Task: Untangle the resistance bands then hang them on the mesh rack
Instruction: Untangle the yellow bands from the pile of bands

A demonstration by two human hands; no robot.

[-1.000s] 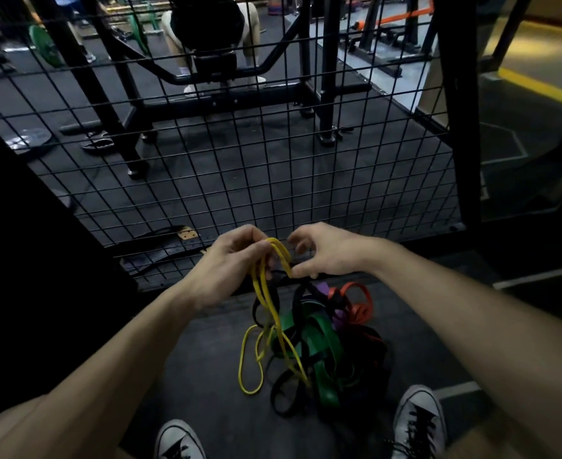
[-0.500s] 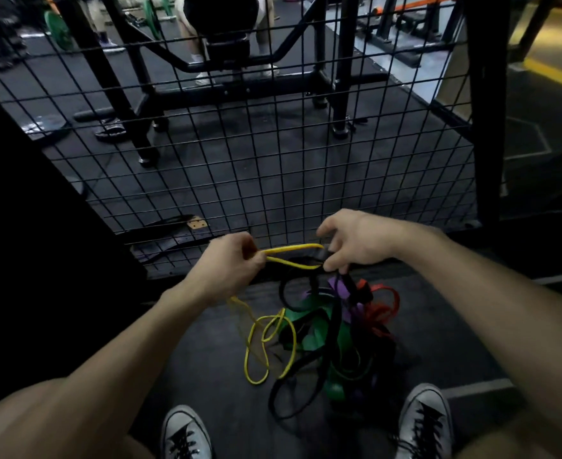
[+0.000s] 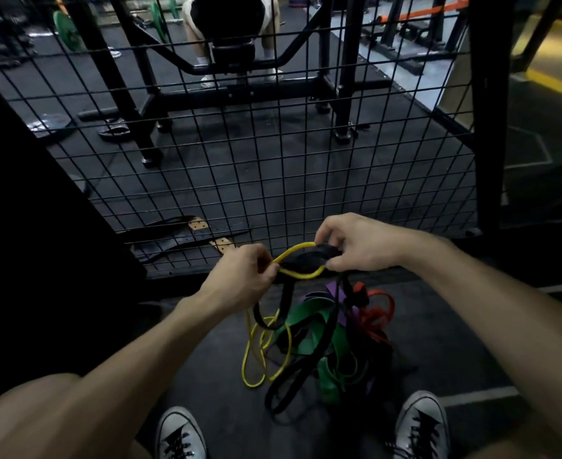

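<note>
A thin yellow band is stretched into a loop between my hands, above a tangled pile on the floor. My left hand pinches its left end. My right hand pinches the right end together with a black band that droops down into the pile. More of the yellow band curls on the floor at the pile's left. Green bands, a purple band and an orange-red band lie knotted together below. The black mesh rack stands upright just beyond my hands.
A dark wall closes in on the left. A thick black post frames the rack's right side. Belts lie behind the mesh at floor level. A person sits on a bench inside a power rack beyond. My white sneakers stand near the pile.
My hands have drawn apart and risen, opening the yellow band from a hanging fold into a horizontal loop. The black band has lifted from the pile with my right hand.
</note>
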